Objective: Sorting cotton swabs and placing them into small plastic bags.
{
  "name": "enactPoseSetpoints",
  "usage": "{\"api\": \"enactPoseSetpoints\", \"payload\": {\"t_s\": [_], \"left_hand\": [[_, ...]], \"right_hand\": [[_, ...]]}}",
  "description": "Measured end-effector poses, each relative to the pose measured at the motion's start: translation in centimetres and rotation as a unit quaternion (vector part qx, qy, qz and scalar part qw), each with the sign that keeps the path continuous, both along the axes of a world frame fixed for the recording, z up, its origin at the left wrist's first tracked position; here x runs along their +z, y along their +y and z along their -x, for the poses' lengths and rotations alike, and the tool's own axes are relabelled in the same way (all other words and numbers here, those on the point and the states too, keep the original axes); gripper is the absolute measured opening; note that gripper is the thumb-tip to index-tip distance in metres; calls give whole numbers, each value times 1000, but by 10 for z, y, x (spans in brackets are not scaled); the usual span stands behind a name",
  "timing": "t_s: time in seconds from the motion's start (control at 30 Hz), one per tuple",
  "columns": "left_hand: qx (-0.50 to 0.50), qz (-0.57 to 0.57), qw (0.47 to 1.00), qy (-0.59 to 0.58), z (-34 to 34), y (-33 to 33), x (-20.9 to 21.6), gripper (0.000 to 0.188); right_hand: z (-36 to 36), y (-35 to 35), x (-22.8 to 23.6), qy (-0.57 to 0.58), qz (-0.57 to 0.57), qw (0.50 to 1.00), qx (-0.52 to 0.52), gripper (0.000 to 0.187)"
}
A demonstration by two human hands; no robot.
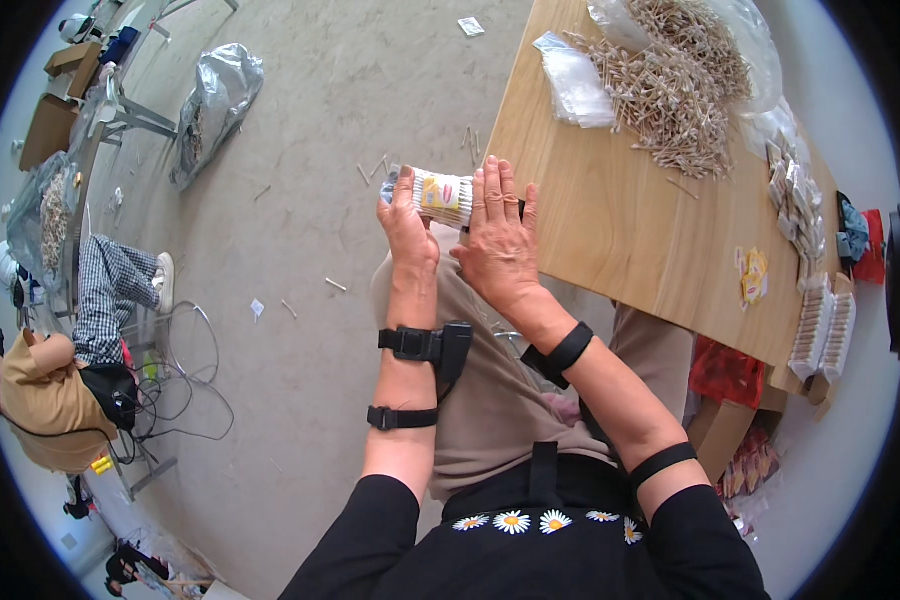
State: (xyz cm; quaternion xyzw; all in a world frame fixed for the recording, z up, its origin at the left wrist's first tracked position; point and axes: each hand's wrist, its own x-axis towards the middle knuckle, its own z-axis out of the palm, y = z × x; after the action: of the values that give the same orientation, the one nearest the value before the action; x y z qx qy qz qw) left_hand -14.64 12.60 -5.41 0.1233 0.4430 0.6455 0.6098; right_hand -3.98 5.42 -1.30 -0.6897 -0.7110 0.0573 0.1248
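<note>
A clear bag of cotton swabs [442,196] with a yellow label lies sideways between my hands, in front of the table's left edge. My left hand [408,225] is closed round its left end, where the loose plastic shows. Against the right end of the pack rests my right hand [498,230], its fingers stretched out flat and its thumb reaching below the pack. The palm side of my right hand is hidden.
On the wooden table [590,210] lie a heap of loose swabs [685,80], clear bags [575,85], yellow labels [753,277] and filled swab packs [795,215]. Two swab stacks [822,325] stand at its right edge. A seated person [60,400] and cables [175,385] are at left; swabs litter the floor.
</note>
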Motion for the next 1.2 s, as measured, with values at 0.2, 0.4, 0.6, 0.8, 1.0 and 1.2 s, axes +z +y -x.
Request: {"api": "enactPoseSetpoints", "payload": {"t_s": [0.2,0.4,0.6,0.8,1.0,1.2], "left_hand": [[1,2,1000,13,0,-2,1,22],[-6,0,1000,16,0,-1,-1,22],[-1,2,1000,10,-1,-2,0,20],[-12,-17,999,27,1,-3,0,17],[-13,-11,1000,23,0,-4,4,15],[-11,-21,1000,15,-1,-4,6,15]], "right_hand": [[-15,-30,8,-4,18,999,-38,112],[-3,-30,4,15,4,997,-72,114],[11,-17,2,31,-3,997,-70,111],[-17,-30,15,110,-135,984,-27,69],[-19,-24,20,127,-140,982,-20,16],[-19,-12,11,159,-147,976,-22,10]]}}
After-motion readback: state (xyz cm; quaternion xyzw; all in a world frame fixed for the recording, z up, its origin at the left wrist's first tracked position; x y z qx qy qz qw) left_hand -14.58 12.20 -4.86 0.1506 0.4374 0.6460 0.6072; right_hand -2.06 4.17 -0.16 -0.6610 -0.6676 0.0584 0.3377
